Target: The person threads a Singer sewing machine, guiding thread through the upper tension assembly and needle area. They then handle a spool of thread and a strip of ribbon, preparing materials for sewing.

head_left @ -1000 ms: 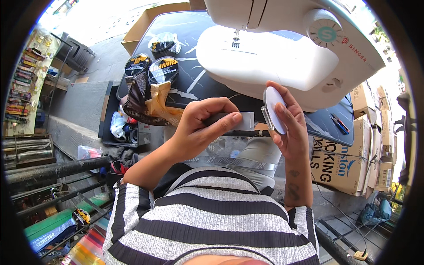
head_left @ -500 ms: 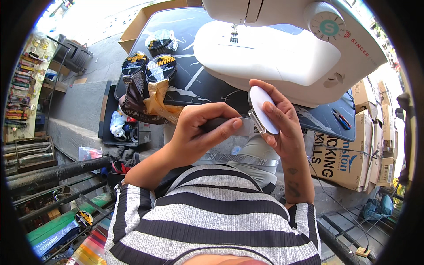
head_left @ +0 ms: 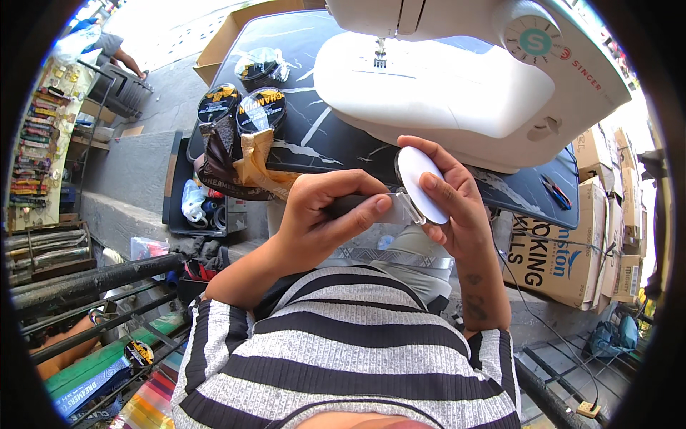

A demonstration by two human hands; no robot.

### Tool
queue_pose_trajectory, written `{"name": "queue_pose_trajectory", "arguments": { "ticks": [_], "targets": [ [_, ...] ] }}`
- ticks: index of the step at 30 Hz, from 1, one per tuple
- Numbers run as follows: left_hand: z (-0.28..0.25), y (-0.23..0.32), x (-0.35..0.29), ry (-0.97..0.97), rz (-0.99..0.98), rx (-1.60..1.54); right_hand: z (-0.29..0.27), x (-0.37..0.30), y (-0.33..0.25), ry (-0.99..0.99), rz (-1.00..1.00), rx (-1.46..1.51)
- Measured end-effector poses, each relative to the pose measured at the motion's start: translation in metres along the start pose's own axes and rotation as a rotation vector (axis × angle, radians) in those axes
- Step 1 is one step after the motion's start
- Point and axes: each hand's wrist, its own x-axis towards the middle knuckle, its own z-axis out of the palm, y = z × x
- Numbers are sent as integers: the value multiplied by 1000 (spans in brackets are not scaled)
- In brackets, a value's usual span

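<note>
In my right hand (head_left: 461, 207) is a round medal (head_left: 418, 175), tilted on edge, its plain white back toward me. Thumb and fingers clasp its rim. A metal loop (head_left: 414, 209) juts from the medal's lower left side. My left hand (head_left: 321, 207) pinches a flat grey ribbon (head_left: 397, 209) between thumb and forefinger. The ribbon's pale end meets the loop; whether it passes through I cannot tell. Beyond my left hand, two more black medals lie on the table, a front one (head_left: 261, 109) and a left one (head_left: 218, 104), with a gold ribbon (head_left: 259, 161) and a dark ribbon (head_left: 218, 154).
A white sewing machine (head_left: 493, 136) stands on the dark marbled table (head_left: 304, 43). Wrapped discs (head_left: 261, 66) sit farther back; small pliers (head_left: 556, 193) lie at right. Cardboard boxes (head_left: 561, 250), a black crate (head_left: 174, 189) and metal rails (head_left: 93, 275) surround me. Another person's leg (head_left: 128, 58) shows far left.
The medal has shifted slightly left and its loop now meets the ribbon end. Another person's leg has appeared at upper left, and a forearm at lower left.
</note>
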Motion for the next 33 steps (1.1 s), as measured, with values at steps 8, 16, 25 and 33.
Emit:
{"name": "queue_pose_trajectory", "arguments": {
  "ticks": [8, 16, 25, 33],
  "targets": [
    [0, 1, -5, 19, 28, 22, 5, 0, 10, 35, -12, -12],
    [4, -5, -10, 103, -45, -164, 9, 5, 32, 121, -195, -133],
    [0, -8, -15, 98, -209, -168, 8, 10, 42, 153, -242, -202],
    [-11, -14, -18, 45, -182, -138, 4, 10, 46, 153, -210, -277]
  ]
}}
